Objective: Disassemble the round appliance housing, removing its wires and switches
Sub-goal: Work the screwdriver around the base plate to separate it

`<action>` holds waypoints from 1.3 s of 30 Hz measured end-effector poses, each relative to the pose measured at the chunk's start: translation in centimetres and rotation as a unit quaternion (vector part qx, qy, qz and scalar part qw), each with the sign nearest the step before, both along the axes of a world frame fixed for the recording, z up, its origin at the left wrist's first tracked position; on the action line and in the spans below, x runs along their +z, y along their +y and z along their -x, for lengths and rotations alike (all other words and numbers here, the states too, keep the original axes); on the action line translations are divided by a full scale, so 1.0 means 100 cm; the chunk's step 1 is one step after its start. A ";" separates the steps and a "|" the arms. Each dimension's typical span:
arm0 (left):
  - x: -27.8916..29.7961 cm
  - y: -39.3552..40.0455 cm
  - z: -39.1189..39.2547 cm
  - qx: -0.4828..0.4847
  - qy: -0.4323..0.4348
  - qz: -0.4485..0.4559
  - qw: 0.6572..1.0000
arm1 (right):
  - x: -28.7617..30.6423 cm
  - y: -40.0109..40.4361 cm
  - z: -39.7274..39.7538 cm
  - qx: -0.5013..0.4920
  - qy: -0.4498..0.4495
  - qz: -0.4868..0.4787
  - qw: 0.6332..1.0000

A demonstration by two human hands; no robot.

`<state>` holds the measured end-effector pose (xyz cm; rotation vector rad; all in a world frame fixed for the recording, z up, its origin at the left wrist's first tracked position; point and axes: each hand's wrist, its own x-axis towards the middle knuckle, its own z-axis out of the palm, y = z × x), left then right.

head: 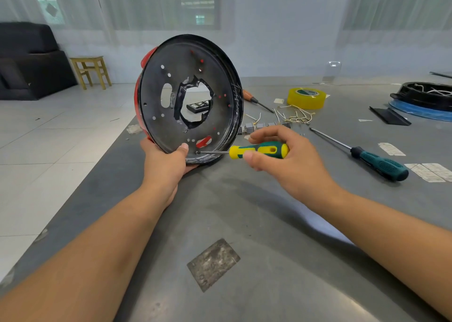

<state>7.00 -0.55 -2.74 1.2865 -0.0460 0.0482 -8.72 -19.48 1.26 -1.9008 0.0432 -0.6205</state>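
On the table (244,224), left fingers (184,148) clamp the housing (190,96) rim; right fingers (249,156) pinch the screwdriver (259,150)

The round housing (190,96) is black inside with a red outer shell, red dots showing through its small holes. The screwdriver (259,150) handle is yellow and dark green (its shaft plain silver). A second screwdriver (380,162) has a teal-and-black grip; the tape roll (307,98) is yellow, the table (244,224) dull grey.
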 end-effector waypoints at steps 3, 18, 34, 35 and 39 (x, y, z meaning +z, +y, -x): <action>-0.001 0.001 -0.001 0.006 0.003 -0.003 1.000 | 0.001 0.007 -0.002 0.050 0.002 -0.243 0.969; -0.003 0.000 -0.004 0.015 0.005 -0.007 1.000 | 0.001 -0.026 0.007 -0.047 -0.031 0.406 0.912; -0.003 0.001 -0.003 0.011 -0.001 0.005 1.000 | -0.006 -0.025 0.001 -0.120 -0.016 0.370 0.921; -0.003 0.001 -0.003 0.011 -0.001 0.006 1.000 | -0.006 -0.026 0.000 -0.152 -0.024 0.422 0.894; -0.003 0.001 -0.003 0.010 -0.002 0.001 1.000 | -0.007 -0.025 -0.001 -0.040 -0.079 0.287 0.954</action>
